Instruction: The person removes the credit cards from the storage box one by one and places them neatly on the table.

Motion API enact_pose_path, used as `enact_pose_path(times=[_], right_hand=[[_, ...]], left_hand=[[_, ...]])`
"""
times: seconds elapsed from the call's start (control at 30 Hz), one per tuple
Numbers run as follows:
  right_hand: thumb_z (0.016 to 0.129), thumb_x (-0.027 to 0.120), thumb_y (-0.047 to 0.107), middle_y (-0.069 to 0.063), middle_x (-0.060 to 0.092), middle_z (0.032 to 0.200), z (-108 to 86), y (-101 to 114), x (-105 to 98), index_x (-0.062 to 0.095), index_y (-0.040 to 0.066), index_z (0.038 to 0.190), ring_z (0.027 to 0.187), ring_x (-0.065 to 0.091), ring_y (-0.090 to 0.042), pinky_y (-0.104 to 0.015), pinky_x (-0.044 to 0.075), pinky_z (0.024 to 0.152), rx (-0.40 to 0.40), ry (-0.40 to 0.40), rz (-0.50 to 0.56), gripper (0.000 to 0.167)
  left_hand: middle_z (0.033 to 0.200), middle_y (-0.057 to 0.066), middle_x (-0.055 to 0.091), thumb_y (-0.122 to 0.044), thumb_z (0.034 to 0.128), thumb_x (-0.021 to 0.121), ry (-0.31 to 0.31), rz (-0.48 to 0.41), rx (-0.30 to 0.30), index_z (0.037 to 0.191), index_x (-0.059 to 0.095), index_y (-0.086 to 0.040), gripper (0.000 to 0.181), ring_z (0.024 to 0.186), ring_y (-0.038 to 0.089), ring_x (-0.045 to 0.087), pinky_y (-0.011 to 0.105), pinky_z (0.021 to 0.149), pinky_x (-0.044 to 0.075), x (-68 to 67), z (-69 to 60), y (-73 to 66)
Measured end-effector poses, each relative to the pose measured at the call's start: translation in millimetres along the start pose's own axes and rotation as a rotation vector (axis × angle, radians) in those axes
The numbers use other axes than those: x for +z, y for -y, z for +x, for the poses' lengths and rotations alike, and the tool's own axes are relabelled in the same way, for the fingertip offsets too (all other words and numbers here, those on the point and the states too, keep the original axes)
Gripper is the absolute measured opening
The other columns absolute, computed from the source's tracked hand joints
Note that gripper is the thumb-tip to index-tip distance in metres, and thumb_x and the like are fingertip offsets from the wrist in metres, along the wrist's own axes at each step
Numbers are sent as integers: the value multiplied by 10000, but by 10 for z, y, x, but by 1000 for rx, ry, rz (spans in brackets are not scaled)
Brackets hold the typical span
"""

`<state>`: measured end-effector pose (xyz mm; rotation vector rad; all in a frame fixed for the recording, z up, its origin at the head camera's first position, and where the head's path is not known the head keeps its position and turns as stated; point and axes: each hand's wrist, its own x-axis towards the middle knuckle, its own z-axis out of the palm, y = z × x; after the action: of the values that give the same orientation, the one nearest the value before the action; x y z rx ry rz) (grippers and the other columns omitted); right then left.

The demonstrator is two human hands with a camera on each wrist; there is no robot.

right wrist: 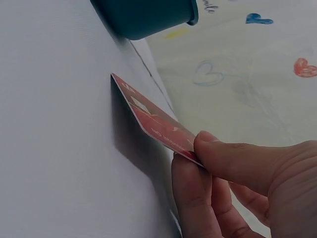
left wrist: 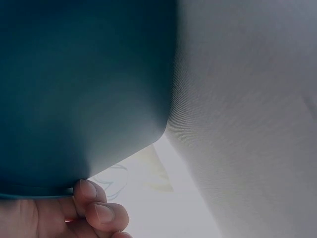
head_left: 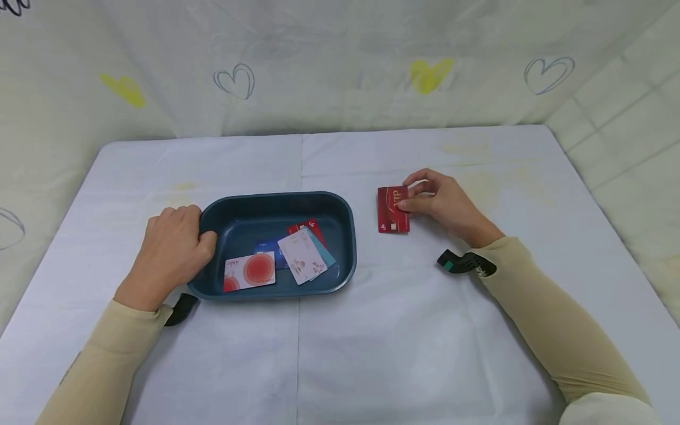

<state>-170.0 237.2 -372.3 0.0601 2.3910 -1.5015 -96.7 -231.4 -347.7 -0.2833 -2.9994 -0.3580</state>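
Observation:
A dark teal tray [head_left: 276, 295] sits on the left half of the table, and my left hand [head_left: 172, 251] grips its left rim. In the left wrist view, curled fingertips [left wrist: 104, 213] show at the rim beside the tray's outer wall. Right of the tray, my right hand [head_left: 448, 206] pinches a red bank card [head_left: 386, 209] by one edge. The right wrist view shows that red card [right wrist: 153, 119] tilted, thumb on top and fingers below, its shadow on the cloth. Inside the tray lie a white card with red circles [head_left: 258, 270], a floral white card [head_left: 301, 255] and several others, partly overlapping.
A white cloth [head_left: 372, 348] with creases and faint yellow stains covers the table. Behind it hangs a pale curtain [head_left: 340, 71] with drawn hearts. A black strap [head_left: 459, 261] is at my right wrist, another [head_left: 182, 310] at my left.

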Motion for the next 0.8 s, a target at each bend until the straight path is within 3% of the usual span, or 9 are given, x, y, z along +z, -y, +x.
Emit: enact_pose_path(times=[0.27,0.8], right_hand=[[843,848,299,47,667,968,-25,19,32,610,170,1223,904,647,-127,-216,533,762,-45,-18,-121,466],[864,824,329,-60,668,1141,-67,64,64,600,167,1281,937,679,-131,-241,506,758,-68,-36,-256,500]], left_hand=[[628,105,440,-155,865,463,4,6,4,733,482,-22,189,618,285,423,367,578,297,0,0,0],[628,110,448,-161,865,471,0,8,4,743,489,-13,193,618,287,427,375,578,303,9,3,6]])
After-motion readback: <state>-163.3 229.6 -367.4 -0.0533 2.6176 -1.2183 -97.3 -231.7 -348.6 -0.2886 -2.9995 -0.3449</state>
